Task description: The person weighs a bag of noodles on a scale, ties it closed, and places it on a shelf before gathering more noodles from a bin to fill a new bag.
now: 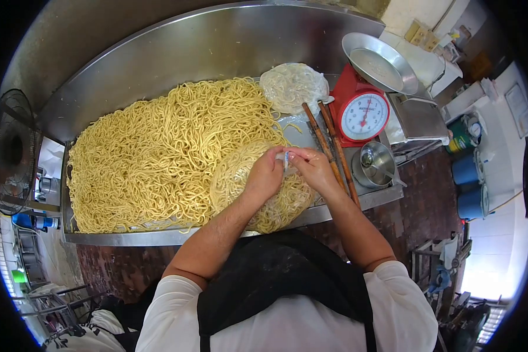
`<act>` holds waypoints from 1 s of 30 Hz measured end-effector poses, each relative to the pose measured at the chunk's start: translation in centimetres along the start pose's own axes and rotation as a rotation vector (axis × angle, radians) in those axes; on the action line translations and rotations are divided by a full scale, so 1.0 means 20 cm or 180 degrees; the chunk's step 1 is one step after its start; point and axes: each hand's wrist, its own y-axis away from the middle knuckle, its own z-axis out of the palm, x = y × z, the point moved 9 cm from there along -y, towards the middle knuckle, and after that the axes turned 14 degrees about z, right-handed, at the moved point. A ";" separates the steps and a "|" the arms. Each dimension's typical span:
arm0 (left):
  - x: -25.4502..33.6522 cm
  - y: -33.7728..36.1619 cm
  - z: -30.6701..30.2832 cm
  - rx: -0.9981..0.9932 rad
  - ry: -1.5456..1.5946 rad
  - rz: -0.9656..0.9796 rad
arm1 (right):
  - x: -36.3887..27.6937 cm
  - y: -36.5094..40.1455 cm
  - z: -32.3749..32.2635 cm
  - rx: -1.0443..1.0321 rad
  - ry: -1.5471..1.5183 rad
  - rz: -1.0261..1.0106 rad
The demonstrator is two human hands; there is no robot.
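A clear plastic bag of yellow noodles [240, 176] sits at the front of the steel tray [164, 236], right before me. At its gathered top, my left hand [265, 174] pinches the plastic with bent fingers. My right hand [316, 169] meets it there, thumb and fingers closed on the same bag neck. Between the fingertips shows a small blue-and-white bit [286, 158], mostly hidden by the fingers. Loose yellow noodles [152, 158] are heaped in the tray to the left of the bag.
Another filled plastic bag [293, 87] lies at the tray's back. Two wooden sticks [339, 158] lean right of my hands. Beyond them stand a red dial scale [363, 114] with a metal pan [380, 66] and a steel pot [374, 167]. A fan [12, 149] is at far left.
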 end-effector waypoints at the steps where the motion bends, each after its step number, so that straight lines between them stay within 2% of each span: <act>1: -0.01 -0.01 0.00 0.0012 0.0002 -0.0005 | 0.02 0.00 0.03 -0.0241 -0.0333 0.0474; 2: -0.01 -0.01 0.00 -0.0018 0.0014 -0.0010 | -0.02 0.01 0.03 -0.0253 -0.0331 0.0485; 4: -0.01 0.00 0.01 -0.0062 0.0032 -0.0023 | 0.02 0.03 0.06 -0.0455 -0.1037 0.1192; 8: 0.04 0.00 0.03 -0.0369 -0.0286 -0.0176 | 0.08 0.03 0.07 -0.0571 -0.1782 0.1595; 11: 0.07 0.01 0.04 -0.0416 -0.0365 -0.0117 | 0.03 0.04 0.10 -0.0913 -0.1248 0.1343; 13: 0.08 0.00 0.03 -0.0358 -0.0365 0.0027 | -0.14 0.04 0.05 -0.0528 0.0115 -0.0106; 14: 0.07 0.00 0.03 -0.0346 -0.0298 -0.0001 | -0.16 0.06 0.03 -0.0528 0.0113 -0.0109; 16: 0.01 0.01 0.04 -0.0328 -0.0232 -0.0046 | -0.11 0.10 0.04 -0.1035 -0.0314 0.0552; 17: -0.04 -0.01 0.04 -0.0305 -0.0073 -0.0010 | -0.10 0.10 0.02 -0.1042 -0.0312 0.0550; 19: -0.08 -0.02 0.06 -0.0287 0.0087 0.0034 | -0.22 0.13 -0.02 -0.0808 0.0623 -0.0602; 20: -0.10 -0.02 0.07 -0.0345 0.0201 -0.0084 | -0.22 0.13 -0.02 -0.0801 0.0620 -0.0602; 21: -0.11 -0.01 0.08 -0.0402 0.0313 -0.0205 | -0.25 0.13 -0.02 -0.0684 0.1015 -0.0737; 25: -0.04 0.00 0.08 -0.0494 0.0036 -0.0066 | -0.36 0.17 -0.01 -0.0368 0.2145 -0.1170; 27: 0.00 0.00 0.08 -0.0492 0.0083 0.0205 | -0.39 0.17 0.00 -0.0264 0.2221 -0.1267; 29: 0.05 0.00 0.05 -0.0415 -0.0196 0.0204 | -0.38 0.15 0.01 -0.0161 0.2313 -0.1373; 30: 0.09 0.01 0.03 -0.0334 -0.0470 0.0198 | -0.30 0.09 -0.03 0.0125 0.1877 -0.1039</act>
